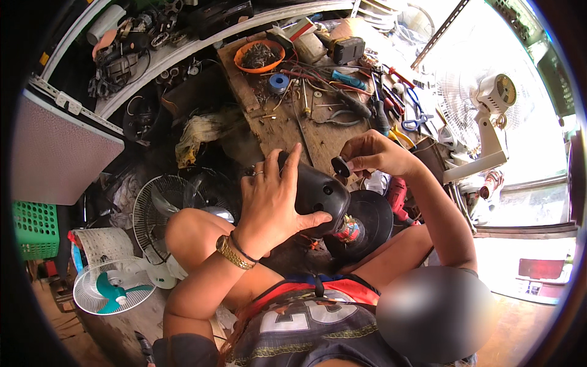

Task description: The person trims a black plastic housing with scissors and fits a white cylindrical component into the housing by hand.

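My left hand (269, 189) is wrapped over a black rounded plastic housing (318, 199), which looks like a fan's motor cover, and steadies it above my lap. Thumb and fingers press on opposite sides of it. Just past its right end, my right hand (380, 154) pinches a small round black cap or knob (340, 167), apart from the housing. Below the housing is a wide black round base (380, 223) with a colourfully wrapped stem (350, 230) rising from it. How the housing joins the stem is hidden.
Ahead, a wooden board (275, 134) carries an orange bowl of screws (260, 56), a blue spool (279, 83), pliers (342, 118) and blue-handled scissors (418, 123). A pink drill (398, 197) lies by my right knee. Fan grilles (147, 214) stand left; a white fan (489, 122) stands right.
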The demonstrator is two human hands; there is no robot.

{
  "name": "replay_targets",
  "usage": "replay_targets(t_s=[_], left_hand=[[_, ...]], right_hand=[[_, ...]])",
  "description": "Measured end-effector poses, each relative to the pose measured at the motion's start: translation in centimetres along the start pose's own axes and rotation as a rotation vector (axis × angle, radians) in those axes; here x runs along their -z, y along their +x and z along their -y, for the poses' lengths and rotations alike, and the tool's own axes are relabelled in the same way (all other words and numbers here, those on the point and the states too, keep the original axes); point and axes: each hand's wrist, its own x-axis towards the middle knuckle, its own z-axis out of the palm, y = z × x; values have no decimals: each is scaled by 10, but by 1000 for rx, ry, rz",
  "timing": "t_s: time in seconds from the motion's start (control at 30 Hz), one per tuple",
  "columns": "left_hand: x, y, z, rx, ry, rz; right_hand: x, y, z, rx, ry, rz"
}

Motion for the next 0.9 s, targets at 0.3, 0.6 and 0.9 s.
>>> replay_targets(t_s=[0.3, 0.6, 0.9], left_hand=[[0, -2, -1, 30, -8, -8], [-3, -4, 1, 30, 24, -36], [-4, -6, 0, 31, 25, -86]], right_hand=[[-19, 2, 47, 74, -552, -2], [-48, 4, 81, 58, -988, 23], [-64, 9, 90, 65, -1279, 70]])
